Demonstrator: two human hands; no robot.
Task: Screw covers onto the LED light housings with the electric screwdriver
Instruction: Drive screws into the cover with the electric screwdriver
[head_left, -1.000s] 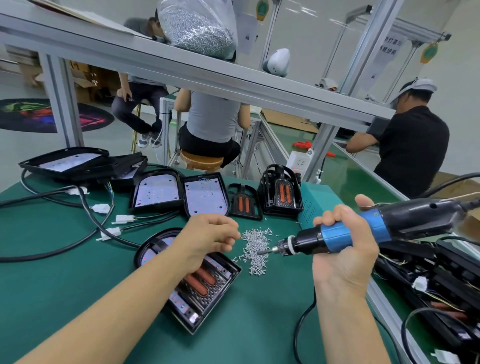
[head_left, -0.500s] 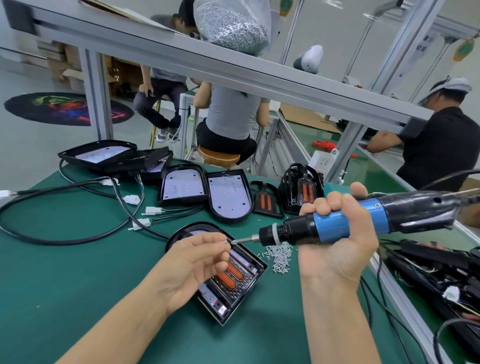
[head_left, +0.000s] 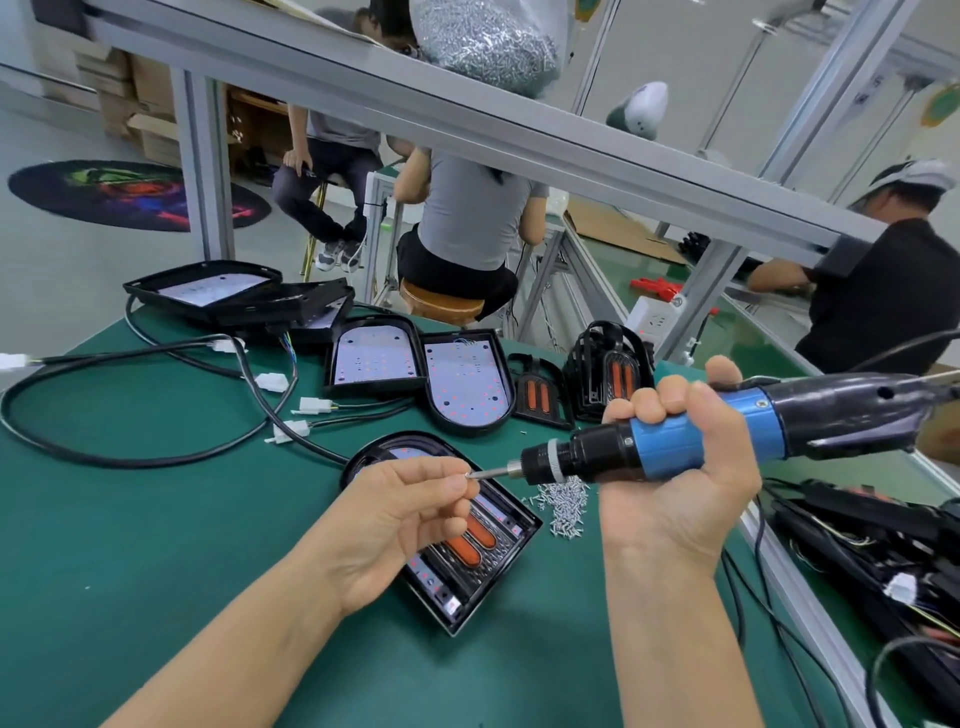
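So the person's right hand (head_left: 670, 467) is wrapped tight round the blue grip of the electric screwdriver (head_left: 727, 436), holding it nearly level with the bit (head_left: 493, 472) pointing across toward the other hand. The left hand (head_left: 400, 514) has its fingertips (head_left: 457, 483) pinched together right at the tip of that bit, other fingers loosely curled. Looks like it's seating a screw on the bit, though the screw itself is too small to make out for sure. Holding the driver sideways and up off the table makes sense for that: both hands meet in the air and the screw can be lined up by eye.

Directly under the left hand sits the LED light housing (head_left: 467, 561) with its cover (head_left: 470, 540) laid on, the orange slots showing past the knuckles. Just below the driver's nose, between the two hands, is the loose pile of screws (head_left: 563, 506), an easy reach. Beyond the hands more open housings (head_left: 415, 374) and spare covers (head_left: 540, 397) wait on the green table (head_left: 156, 519).

Guess: loading the screw, driving not started.
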